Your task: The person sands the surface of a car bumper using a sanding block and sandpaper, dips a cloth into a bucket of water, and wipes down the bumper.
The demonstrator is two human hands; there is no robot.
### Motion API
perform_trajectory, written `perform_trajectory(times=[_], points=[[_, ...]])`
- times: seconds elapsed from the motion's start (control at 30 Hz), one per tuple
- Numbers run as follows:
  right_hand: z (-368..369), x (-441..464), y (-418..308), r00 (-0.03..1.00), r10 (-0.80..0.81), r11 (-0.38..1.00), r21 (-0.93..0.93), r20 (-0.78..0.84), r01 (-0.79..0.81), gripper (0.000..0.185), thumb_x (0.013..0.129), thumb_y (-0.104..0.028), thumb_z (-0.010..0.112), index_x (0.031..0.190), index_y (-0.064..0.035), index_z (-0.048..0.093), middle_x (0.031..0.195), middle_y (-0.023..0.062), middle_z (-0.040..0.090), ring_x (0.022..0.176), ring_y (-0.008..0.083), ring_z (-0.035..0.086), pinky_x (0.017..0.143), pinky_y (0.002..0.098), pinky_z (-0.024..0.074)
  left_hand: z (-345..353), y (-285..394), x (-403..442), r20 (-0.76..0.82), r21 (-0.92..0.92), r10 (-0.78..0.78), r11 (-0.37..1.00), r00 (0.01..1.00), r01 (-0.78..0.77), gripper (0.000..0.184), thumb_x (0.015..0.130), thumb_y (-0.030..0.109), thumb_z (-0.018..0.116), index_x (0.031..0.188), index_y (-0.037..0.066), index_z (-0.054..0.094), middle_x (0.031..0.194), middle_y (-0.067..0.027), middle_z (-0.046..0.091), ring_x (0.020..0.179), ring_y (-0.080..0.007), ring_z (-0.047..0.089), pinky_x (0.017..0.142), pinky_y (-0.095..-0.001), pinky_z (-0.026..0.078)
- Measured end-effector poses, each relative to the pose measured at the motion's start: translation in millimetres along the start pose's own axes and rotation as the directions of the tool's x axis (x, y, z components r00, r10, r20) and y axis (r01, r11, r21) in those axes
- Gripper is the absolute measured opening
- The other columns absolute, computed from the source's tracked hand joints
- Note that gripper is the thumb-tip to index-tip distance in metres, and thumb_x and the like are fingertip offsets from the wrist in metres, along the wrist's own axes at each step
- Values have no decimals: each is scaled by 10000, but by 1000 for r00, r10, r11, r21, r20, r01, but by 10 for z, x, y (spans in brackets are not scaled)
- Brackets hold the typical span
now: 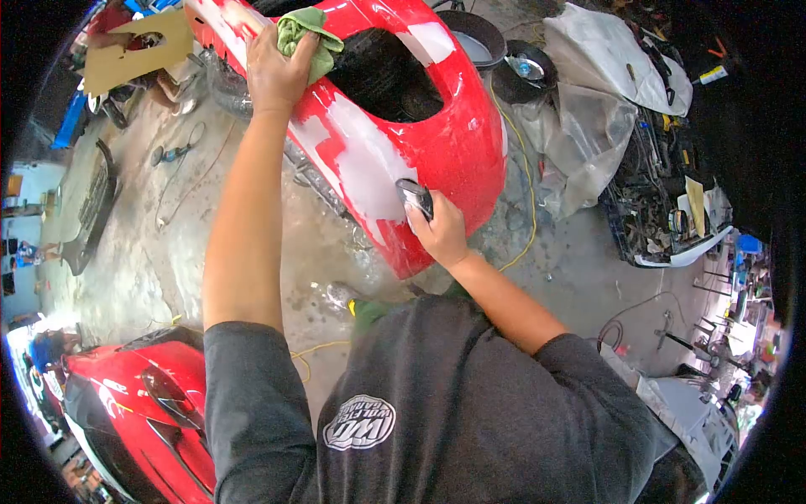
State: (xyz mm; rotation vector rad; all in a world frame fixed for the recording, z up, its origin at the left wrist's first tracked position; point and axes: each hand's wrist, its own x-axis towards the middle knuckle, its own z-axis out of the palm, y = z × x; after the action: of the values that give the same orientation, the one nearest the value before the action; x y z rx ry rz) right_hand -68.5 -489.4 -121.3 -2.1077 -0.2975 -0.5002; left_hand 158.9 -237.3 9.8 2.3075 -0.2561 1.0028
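Note:
A red car bumper (470,160) with pale whitish patches and a large oval opening stands in front of me. My left hand (277,76) is closed around a crumpled green cloth (304,38) at the bumper's upper left edge. Lower down, my right hand (443,231) grips a small dark block (412,193), probably a sanding block, against the right side of the large pale patch (365,168). My fingers cover part of the block. Wet-looking spots show on the red surface near it.
Behind the bumper stands a dark bucket (501,46) of cloudy liquid. A yellow cord (533,197) runs along the floor at the right, near clear plastic sheeting (588,134). To the lower left is a red car (138,412). A corded tool (172,154) lies on the concrete.

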Motion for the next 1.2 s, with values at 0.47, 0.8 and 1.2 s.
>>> perform_trajectory(times=[0.47, 0.8, 1.2], points=[[-86, 519, 20, 965, 260, 957, 127, 25, -261, 356, 954, -350, 673, 1019, -7, 603, 963, 268, 690, 905, 484, 672, 776, 567, 514, 47, 41, -150, 140, -322, -4, 945, 990, 50, 507, 821, 184, 689, 1297, 12, 658, 1258, -243, 670, 1214, -428, 615, 1131, -494, 421], [-537, -198, 562, 815, 554, 791, 414, -171, -451, 355, 959, -345, 722, 1056, -15, 633, 882, 243, 689, 840, 432, 696, 731, 491, 521, -30, 1229, -1985, 546, -140, 484, 858, 684, -495, 597, 647, 74, 798, 1230, 117, 675, 1172, -135, 679, 1105, -351, 645, 1181, -570, 390], [-804, -487, 858, 711, 677, 688, 509, -192, -517, 386, 979, -375, 711, 1098, -19, 622, 884, 193, 702, 825, 319, 718, 728, 451, 529, -519, 1550, -2017, 869, -61, 222, 935, 441, -350, 771, 735, 168, 783, 1449, 64, 511, 1134, -166, 662, 1103, -376, 629, 937, -496, 518]])
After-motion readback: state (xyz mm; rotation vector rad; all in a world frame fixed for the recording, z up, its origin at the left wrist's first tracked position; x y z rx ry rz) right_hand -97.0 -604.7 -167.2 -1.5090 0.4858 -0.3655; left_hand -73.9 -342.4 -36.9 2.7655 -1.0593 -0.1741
